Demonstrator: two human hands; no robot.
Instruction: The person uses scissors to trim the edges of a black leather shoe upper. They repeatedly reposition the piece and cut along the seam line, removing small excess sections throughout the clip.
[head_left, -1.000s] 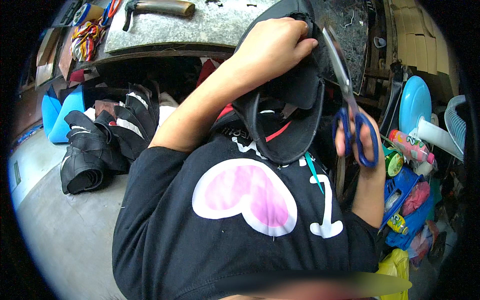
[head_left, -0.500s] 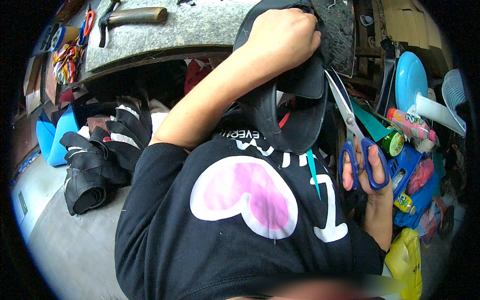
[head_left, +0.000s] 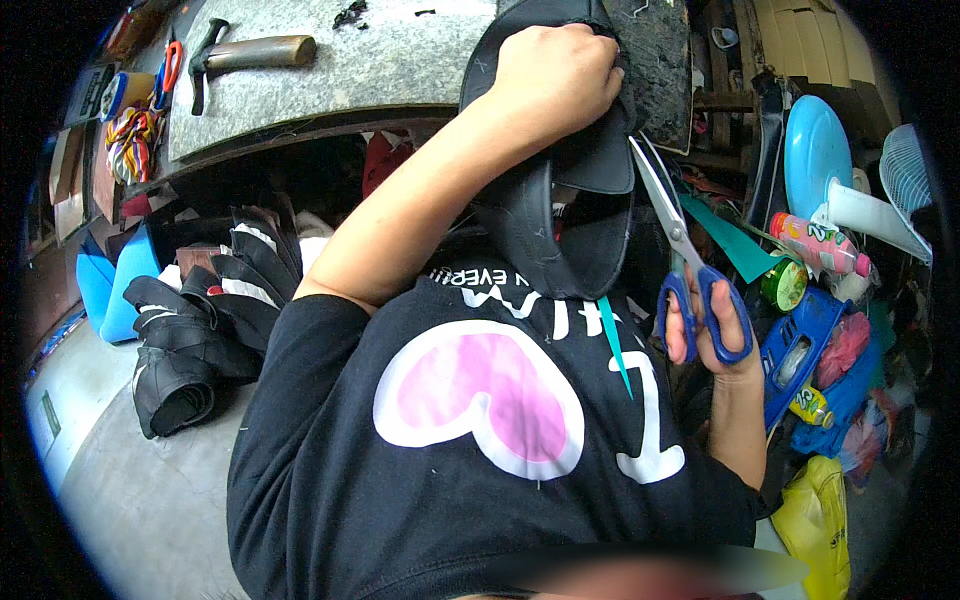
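My left hand point(head_left: 560, 80) is closed in a fist on a black leather-like piece point(head_left: 535, 235) at the table's edge. The piece has curved, stitched panels and hangs down against my black shirt. My right hand point(head_left: 735, 340) holds a pair of scissors point(head_left: 672, 220) with dark blue handles, fingers through the loops. Their blades point away from me, slightly parted, just right of the black piece, with nothing seen between them. A narrow teal strip point(head_left: 614, 345) dangles below the piece over my shirt.
A hammer point(head_left: 260, 52) lies on the grey tabletop point(head_left: 400, 70). Rolled black pieces point(head_left: 175, 385) are piled at left, near blue sheets point(head_left: 135, 280). At right are a light-blue and white fan point(head_left: 818, 150), a pink bottle point(head_left: 815, 243), a blue basket point(head_left: 800, 345) and a yellow bag point(head_left: 812, 525).
The whole view has shifted slightly, so most things appear farther left. My right hand and the scissors have come a little left. My left hand keeps its grip on the black piece.
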